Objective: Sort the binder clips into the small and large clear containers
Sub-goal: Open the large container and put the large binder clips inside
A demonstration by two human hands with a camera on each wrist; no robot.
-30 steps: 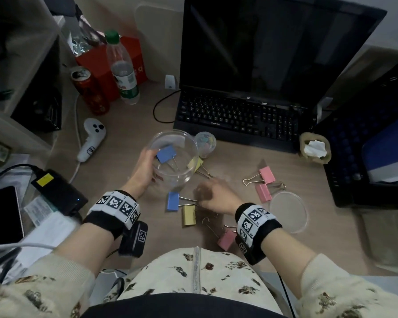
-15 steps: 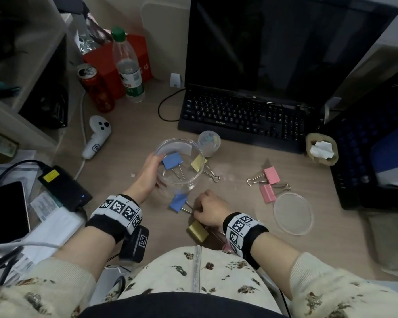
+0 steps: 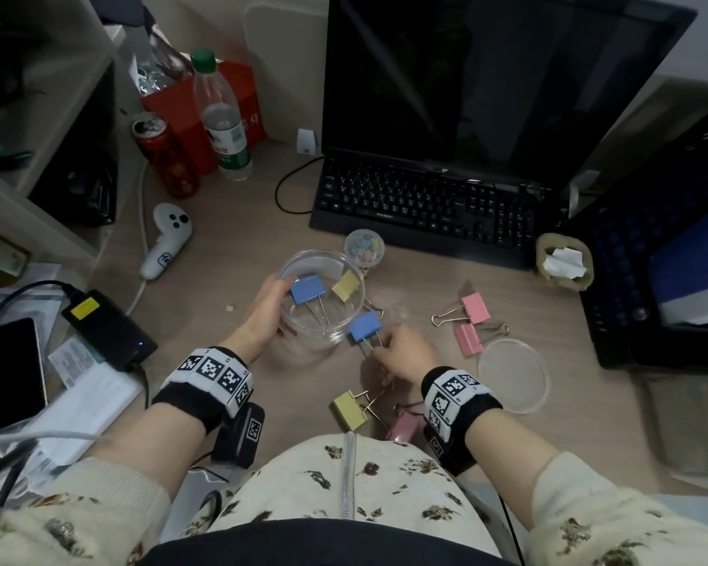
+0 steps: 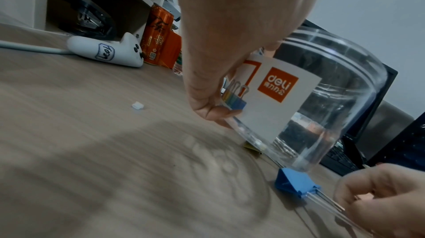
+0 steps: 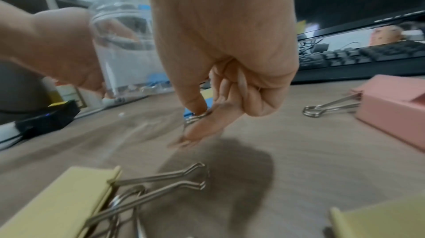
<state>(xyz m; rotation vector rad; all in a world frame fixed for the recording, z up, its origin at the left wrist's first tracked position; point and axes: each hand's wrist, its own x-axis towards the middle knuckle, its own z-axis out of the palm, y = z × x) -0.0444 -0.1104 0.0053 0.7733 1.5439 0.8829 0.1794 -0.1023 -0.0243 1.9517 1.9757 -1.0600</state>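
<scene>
My left hand (image 3: 271,299) grips the large clear container (image 3: 303,261) by its left wall; in the left wrist view my thumb (image 4: 212,113) presses on the labelled container (image 4: 333,82). One blue clip (image 3: 307,290) lies inside. My right hand (image 3: 385,347) pinches the wire handles of a second blue clip (image 3: 364,326), low against the container's near right side; the left wrist view shows that blue clip (image 4: 294,182) too. A yellow clip (image 3: 346,284) sits at the container's far right. The small container (image 3: 364,249) holds small clips.
Two pink clips (image 3: 475,308) (image 3: 469,339) and a clear lid (image 3: 511,375) lie to the right. A yellow clip (image 3: 350,408) and a pink clip (image 3: 403,426) lie near my body. A laptop (image 3: 422,210), bottle (image 3: 221,124), can (image 3: 166,157) and white controller (image 3: 166,239) ring the desk.
My right hand closed on the handles of the blue clip that lay on the desk and brought it up to the container's side. My left hand kept hold of the container.
</scene>
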